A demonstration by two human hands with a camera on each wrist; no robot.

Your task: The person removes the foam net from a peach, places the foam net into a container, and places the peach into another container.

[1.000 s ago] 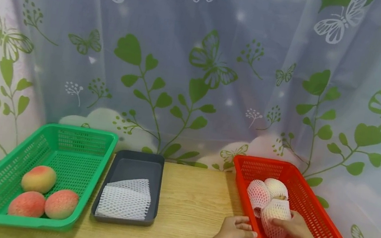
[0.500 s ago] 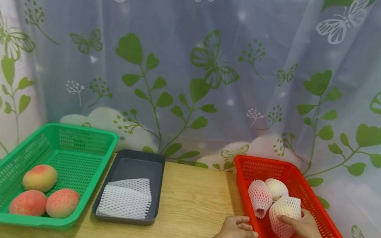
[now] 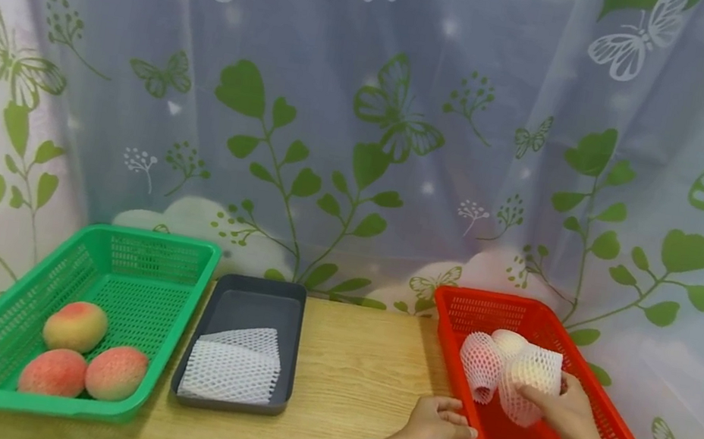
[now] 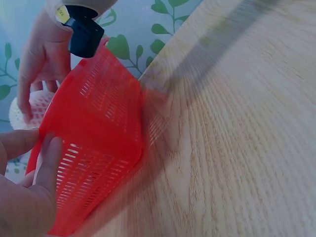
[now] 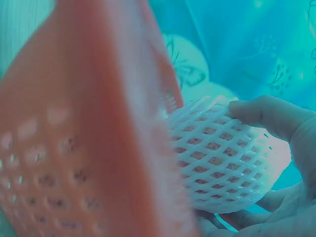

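Observation:
Inside the red basket, my right hand grips a peach in a white foam net sleeve. In the right wrist view the thumb lies on top of the netted peach and the fingers curl underneath. Beside it in the basket lie a pinkish netted peach and a paler netted one, partly hidden behind the held peach. My left hand pinches the basket's near left rim. The left wrist view shows the left thumb over the rim and its fingers against the outer wall.
A green basket at the left holds bare peaches. Next to it a dark grey tray contains flat white foam net sleeves. All stand on a wooden table before a patterned curtain.
My right hand has moved the netted peach right and slightly toward the back within the red basket. My left hand has stayed at the rim.

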